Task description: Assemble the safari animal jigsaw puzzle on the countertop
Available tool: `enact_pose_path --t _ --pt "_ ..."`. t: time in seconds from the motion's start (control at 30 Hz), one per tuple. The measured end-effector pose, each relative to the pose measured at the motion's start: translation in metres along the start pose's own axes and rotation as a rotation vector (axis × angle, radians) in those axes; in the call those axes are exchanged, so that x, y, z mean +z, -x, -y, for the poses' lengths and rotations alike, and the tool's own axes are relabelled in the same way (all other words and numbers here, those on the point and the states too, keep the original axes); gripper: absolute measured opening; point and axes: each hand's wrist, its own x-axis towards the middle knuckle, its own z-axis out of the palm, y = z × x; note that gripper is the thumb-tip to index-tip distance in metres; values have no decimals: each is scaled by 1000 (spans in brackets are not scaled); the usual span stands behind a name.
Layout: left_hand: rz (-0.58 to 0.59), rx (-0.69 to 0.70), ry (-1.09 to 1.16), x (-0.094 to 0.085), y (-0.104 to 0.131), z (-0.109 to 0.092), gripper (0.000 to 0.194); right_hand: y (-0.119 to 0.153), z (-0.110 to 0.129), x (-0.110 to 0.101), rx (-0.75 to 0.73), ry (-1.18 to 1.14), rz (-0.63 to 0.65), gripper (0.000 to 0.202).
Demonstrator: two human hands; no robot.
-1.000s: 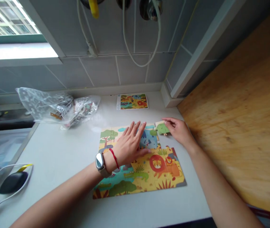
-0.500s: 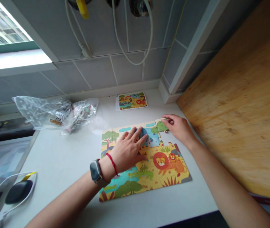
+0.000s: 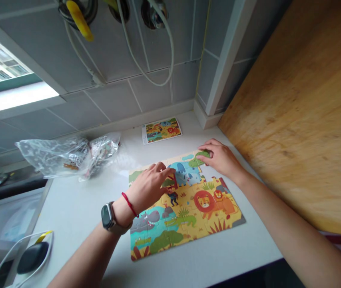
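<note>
A jigsaw puzzle (image 3: 188,212) with cartoon animals lies on the white table, mostly joined, with a gap at its upper right. At that corner, my right hand (image 3: 222,158) pinches a puzzle piece (image 3: 204,155) showing green tree leaves, set against the puzzle's top edge. My left hand (image 3: 148,188), with a watch and a red string on the wrist, is over the upper left part of the puzzle. Its fingers are bent and apart, holding nothing, and it hides some of the picture beneath.
A small picture card (image 3: 162,131) of the same scene lies behind the puzzle. Crumpled clear plastic bags (image 3: 68,156) are at the back left. A black rounded device (image 3: 32,257) with a white cable sits at the left. A wooden panel (image 3: 302,120) borders the right side.
My left hand has lifted from lying flat and drawn back leftward, uncovering the figure in the middle. My right hand stays on the tree piece, its grip slightly shifted. The view has tilted a little.
</note>
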Motion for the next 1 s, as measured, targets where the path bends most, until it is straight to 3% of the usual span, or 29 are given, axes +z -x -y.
enact_pose_path --t 0.33,0.4,0.57,0.77,0.9,1.0 --pt "-51 46 91 -2 -1 -7 53 3 5 4 -44 -91 -83 23" --pt "-82 43 133 0 -5 -7 55 5 12 6 -66 -216 -40 15" --pt "-245 74 256 15 -18 -5 53 12 29 14 -104 -454 228 22" --pt "-406 193 321 39 -23 -11 47 18 30 20 -36 -506 219 37" --pt "-475 168 335 49 -22 -11 63 18 28 22 12 -559 268 38" --pt "-428 138 294 51 -23 -9 74 13 26 15 41 -575 228 37"
